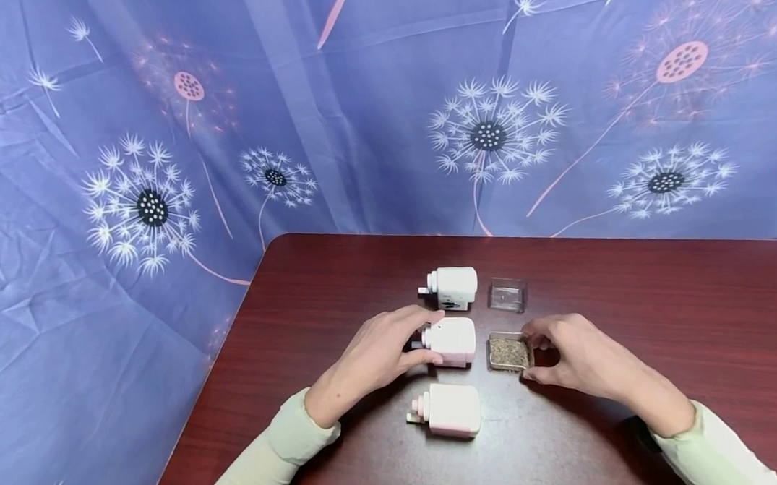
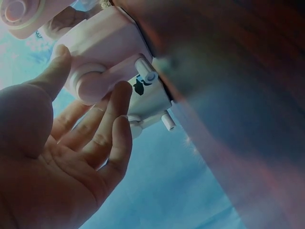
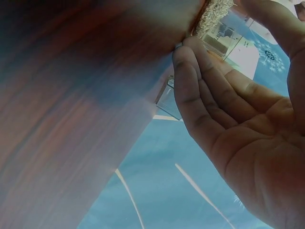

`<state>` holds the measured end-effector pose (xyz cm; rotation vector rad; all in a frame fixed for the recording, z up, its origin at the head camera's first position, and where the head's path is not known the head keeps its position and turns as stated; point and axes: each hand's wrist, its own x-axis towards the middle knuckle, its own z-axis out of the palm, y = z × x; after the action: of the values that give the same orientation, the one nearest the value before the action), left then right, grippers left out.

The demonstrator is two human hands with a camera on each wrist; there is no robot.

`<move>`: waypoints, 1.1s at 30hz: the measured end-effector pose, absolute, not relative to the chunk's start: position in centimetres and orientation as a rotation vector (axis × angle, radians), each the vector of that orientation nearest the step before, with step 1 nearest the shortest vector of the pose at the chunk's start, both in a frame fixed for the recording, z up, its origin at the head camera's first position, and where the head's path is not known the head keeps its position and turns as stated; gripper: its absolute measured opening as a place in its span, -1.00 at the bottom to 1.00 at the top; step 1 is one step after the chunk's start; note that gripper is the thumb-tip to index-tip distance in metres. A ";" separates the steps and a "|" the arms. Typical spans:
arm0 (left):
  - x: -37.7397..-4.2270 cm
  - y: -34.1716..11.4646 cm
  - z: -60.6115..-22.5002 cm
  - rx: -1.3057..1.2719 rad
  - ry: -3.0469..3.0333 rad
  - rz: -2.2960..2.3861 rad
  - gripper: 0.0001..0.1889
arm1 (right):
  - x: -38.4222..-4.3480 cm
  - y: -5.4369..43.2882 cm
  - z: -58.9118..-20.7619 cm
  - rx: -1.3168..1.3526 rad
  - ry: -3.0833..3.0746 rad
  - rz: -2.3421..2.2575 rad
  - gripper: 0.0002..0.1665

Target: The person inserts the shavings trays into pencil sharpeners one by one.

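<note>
Three crank pencil sharpeners lie in a column on the table. My left hand (image 1: 383, 344) holds the middle, pale pink sharpener (image 1: 456, 341), thumb on its near side and fingers on its far side. The left wrist view shows its crank handle (image 2: 116, 71) beside the fingers. Opposite, my right hand (image 1: 582, 357) pinches a transparent shavings tray (image 1: 506, 333) between thumb and fingertips. Brown shavings (image 1: 509, 354) fill that tray. Beyond the left hand lies a white sharpener (image 1: 457, 286) with a dark print; nearer lies another pale pink sharpener (image 1: 454, 409).
A second transparent tray (image 1: 508, 295) lies to the right of the far white sharpener. The dark red wooden table (image 1: 690, 294) ends at a blue dandelion-print cloth (image 1: 383, 127) hanging behind and on the left.
</note>
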<state>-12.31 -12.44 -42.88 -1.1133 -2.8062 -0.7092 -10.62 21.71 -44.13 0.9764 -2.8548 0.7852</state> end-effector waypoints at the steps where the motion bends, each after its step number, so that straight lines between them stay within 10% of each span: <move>1: -12.3 -12.4 -42.9 -1.114 -2.804 -0.716 -0.30 | -10.6 21.7 -44.1 0.979 -2.854 0.788 -0.48; 33: -12.2 -12.2 -43.0 -1.076 -2.800 -0.760 -0.32 | -11.3 20.3 -44.0 1.046 -2.860 0.828 -0.50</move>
<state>-12.19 -12.25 -43.02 -1.0764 -2.8003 -0.7601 -11.25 20.27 -43.98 1.0462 -2.8596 0.8285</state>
